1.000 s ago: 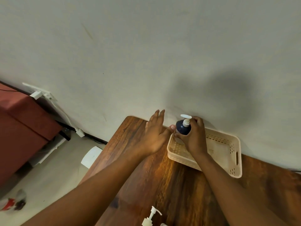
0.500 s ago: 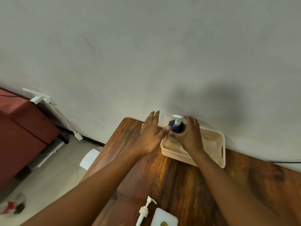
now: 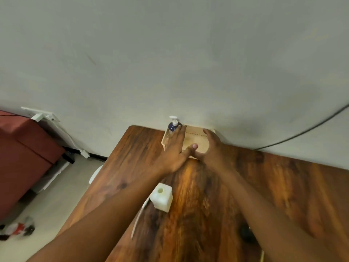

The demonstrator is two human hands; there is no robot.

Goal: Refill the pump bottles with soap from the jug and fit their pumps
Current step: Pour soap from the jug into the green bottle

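Head view: my left hand (image 3: 174,148) is lying flat and empty, fingertips just beside the dark blue plastic pump bottle (image 3: 172,126), white pump fitted, standing upright in the cream slotted basket (image 3: 198,142); my right hand (image 3: 211,148) is hovering released over the basket.

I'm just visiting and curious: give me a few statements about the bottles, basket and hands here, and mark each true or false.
1. The dark blue bottle stands in the basket's left end. True.
2. Its white pump is missing. False: the pump is fitted on top.
3. The white bottle on the table has an open neck. True.
4. The right hand holds the blue bottle. False: it rests on the basket, away from the bottle.
5. The left hand grips the white bottle. False: it is at the basket.
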